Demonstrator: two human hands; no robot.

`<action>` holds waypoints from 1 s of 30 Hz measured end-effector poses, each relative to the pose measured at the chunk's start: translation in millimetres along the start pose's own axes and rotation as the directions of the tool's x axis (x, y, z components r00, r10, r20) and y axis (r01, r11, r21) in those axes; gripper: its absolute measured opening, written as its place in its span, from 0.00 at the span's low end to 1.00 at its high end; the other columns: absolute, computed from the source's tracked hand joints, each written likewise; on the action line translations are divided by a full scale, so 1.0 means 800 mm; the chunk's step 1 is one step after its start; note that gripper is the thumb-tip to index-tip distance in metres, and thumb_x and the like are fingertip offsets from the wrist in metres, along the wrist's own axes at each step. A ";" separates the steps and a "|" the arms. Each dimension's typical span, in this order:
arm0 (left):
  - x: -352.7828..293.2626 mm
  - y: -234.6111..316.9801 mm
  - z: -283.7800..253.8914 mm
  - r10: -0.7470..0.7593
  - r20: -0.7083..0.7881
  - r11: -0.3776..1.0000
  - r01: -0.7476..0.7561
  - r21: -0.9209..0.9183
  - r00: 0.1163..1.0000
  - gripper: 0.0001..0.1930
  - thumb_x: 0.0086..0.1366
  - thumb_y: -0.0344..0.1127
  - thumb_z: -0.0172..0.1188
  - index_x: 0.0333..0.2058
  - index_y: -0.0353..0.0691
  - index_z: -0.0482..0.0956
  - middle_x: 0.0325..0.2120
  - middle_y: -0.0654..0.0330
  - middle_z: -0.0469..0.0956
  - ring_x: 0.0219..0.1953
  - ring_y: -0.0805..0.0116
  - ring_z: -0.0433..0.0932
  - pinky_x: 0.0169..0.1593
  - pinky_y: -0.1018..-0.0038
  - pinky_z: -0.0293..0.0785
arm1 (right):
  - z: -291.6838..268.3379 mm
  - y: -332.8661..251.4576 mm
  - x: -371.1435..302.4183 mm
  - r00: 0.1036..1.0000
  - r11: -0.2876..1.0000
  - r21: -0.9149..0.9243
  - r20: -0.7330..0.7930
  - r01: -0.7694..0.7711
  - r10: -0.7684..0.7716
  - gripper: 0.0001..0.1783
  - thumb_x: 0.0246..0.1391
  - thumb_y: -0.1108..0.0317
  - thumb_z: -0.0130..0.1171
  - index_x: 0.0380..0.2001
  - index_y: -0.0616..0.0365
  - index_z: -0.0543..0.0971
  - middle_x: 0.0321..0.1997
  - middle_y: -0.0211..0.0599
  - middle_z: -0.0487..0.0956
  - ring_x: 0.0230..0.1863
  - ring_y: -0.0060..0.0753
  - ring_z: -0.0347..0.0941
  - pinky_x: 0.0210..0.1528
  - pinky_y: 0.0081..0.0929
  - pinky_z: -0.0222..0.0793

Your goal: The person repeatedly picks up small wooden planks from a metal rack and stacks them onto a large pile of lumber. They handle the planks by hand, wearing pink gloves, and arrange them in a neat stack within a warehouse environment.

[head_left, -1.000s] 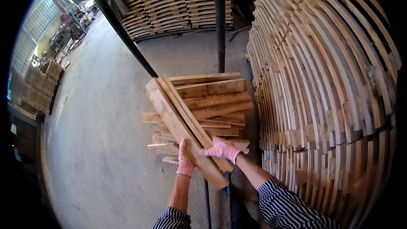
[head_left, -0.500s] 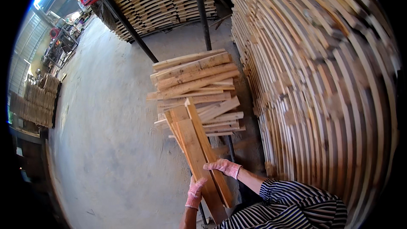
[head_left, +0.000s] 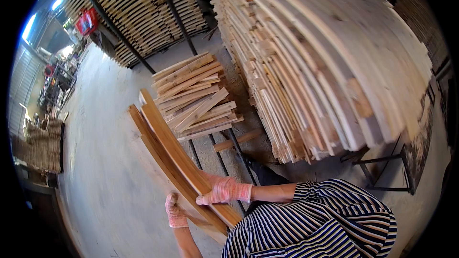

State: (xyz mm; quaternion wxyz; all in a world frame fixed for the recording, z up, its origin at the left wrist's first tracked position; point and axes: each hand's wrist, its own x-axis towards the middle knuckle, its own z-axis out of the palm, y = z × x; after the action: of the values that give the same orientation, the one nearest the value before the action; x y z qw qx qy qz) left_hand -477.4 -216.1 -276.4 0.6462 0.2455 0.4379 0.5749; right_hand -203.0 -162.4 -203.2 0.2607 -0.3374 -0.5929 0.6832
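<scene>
Several long wooden boards (head_left: 174, 162) are held together at an angle in front of my body, their far ends pointing up and to the left. My left hand (head_left: 176, 209), in a pink and white knit glove, is closed around the left edge of the bundle near its lower part. From the right, my gloved right hand (head_left: 221, 189) grips the boards, thumb over the right edge. Just beyond the bundle lies a loose pile of wooden boards (head_left: 196, 93), stacked crosswise on a dark metal frame (head_left: 221, 160).
A tall stack of planks (head_left: 306, 81) stands close on my right, beside a black metal stand (head_left: 382, 174). More stacked wood (head_left: 143, 14) rises behind upright poles. A red bag (head_left: 86, 21) hangs at far left, above the concrete floor (head_left: 103, 129). A lower wood stack (head_left: 44, 144) sits left.
The bundle has swung left and turned more on edge, away from the pile. My view has shifted right, showing the face of the tall stack. Both hands still grip the boards.
</scene>
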 end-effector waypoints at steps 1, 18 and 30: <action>-0.013 0.021 0.034 0.006 0.017 0.999 -0.007 0.035 1.000 0.21 0.55 0.41 0.70 0.43 0.34 0.80 0.37 0.63 0.79 0.39 0.67 0.78 0.47 0.70 0.76 | 0.006 -0.016 -0.020 0.995 0.998 -0.020 -0.084 0.053 -0.054 0.62 0.45 0.44 0.72 0.72 0.64 0.49 0.68 0.55 0.66 0.67 0.43 0.66 0.68 0.30 0.60; -0.197 0.200 0.607 -0.044 0.594 0.826 -0.306 0.474 0.803 0.41 0.62 0.65 0.57 0.64 0.38 0.66 0.57 0.49 0.73 0.57 0.54 0.75 0.61 0.58 0.72 | -0.113 -0.284 -0.344 0.736 0.773 0.156 -0.465 0.615 -0.492 0.54 0.52 0.56 0.69 0.73 0.56 0.48 0.62 0.43 0.73 0.62 0.33 0.68 0.64 0.31 0.64; -0.177 0.023 1.024 -0.015 0.789 0.961 -0.210 0.182 0.615 0.42 0.65 0.67 0.52 0.68 0.44 0.62 0.60 0.50 0.71 0.58 0.54 0.74 0.64 0.58 0.70 | -0.526 -0.429 -0.710 0.776 0.915 -0.225 -0.484 0.336 -0.404 0.38 0.49 0.41 0.66 0.52 0.62 0.75 0.38 0.39 0.81 0.35 0.33 0.78 0.39 0.31 0.78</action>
State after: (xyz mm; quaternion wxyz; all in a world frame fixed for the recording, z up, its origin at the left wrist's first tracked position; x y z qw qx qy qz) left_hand 213.8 -195.6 184.8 0.7020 0.5762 0.1687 0.3831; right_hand 467.4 -270.0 192.1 0.5185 -0.4018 -0.5965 0.4625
